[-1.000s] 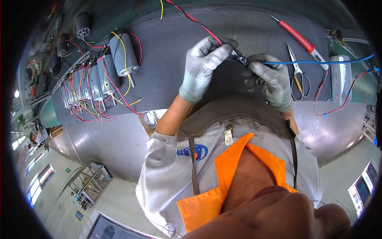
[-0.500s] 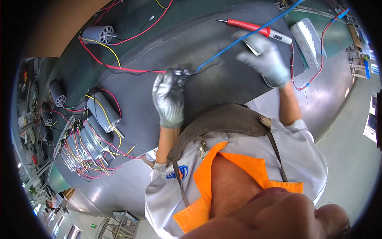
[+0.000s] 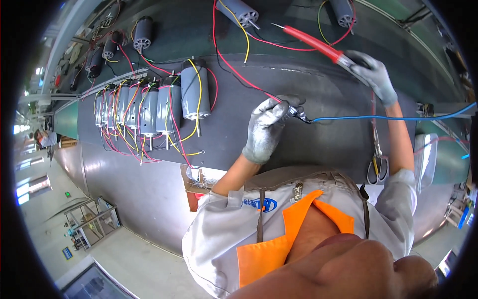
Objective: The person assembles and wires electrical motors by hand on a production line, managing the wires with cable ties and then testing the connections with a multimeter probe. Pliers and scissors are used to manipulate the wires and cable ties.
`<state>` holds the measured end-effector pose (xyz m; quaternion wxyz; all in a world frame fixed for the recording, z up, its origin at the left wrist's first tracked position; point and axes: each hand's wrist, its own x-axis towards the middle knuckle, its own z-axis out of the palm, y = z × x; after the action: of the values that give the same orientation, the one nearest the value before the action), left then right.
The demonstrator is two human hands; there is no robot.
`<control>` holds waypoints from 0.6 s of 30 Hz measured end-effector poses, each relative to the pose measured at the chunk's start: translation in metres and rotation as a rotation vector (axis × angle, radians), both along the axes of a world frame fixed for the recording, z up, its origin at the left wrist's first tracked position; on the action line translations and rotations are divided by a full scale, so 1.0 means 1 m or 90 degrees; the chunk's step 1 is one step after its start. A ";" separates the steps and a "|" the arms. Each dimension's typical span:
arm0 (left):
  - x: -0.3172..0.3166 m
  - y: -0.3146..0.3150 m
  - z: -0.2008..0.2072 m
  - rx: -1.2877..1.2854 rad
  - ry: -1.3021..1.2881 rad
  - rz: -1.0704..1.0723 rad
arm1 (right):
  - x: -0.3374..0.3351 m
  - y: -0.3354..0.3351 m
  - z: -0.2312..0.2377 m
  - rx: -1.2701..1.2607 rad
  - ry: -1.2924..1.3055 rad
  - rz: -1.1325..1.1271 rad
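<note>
My left hand [image 3: 264, 132], in a grey-white glove, is closed around the joint where the red motor wire [image 3: 236, 72] meets a dark metal clip [image 3: 300, 115]. A blue cable [image 3: 383, 117] runs from that clip off to the right. My gloved right hand [image 3: 377, 79] grips the pale rear part of a red test probe [image 3: 316, 45]. The probe's thin metal tip points up and left, toward a grey motor [image 3: 239, 11] at the far side of the bench. That motor has yellow, red and black leads.
Several grey motors [image 3: 169, 107] with tangled leads stand in a row at left on the dark bench mat [image 3: 338, 144]. Scissors [image 3: 377, 167] lie beneath my right forearm. A white tray [image 3: 426, 162] sits at right. Another motor [image 3: 343, 12] is at the back.
My right hand has taken hold of the red probe, which lay on the bench before. My left hand still grips the clip joint. The whole view has turned and shifted.
</note>
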<state>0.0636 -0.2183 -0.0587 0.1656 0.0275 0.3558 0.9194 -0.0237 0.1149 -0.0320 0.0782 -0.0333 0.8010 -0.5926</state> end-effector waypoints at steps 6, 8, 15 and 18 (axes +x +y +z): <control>-0.008 0.000 0.003 0.005 -0.030 0.000 | -0.107 -0.028 -0.021 0.097 0.059 0.186; -0.011 0.003 0.000 -0.005 -0.041 -0.032 | -0.112 -0.027 -0.018 0.180 0.019 0.195; -0.009 0.001 0.006 0.005 -0.024 -0.011 | 0.000 0.034 0.019 0.503 0.323 0.075; -0.013 0.016 0.007 0.011 -0.026 -0.018 | 0.081 0.121 0.010 0.708 0.229 -0.041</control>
<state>0.0503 -0.2023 -0.0516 0.1859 0.0150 0.3439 0.9203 0.0569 0.2355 -0.0224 -0.0714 -0.0632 0.9930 -0.0702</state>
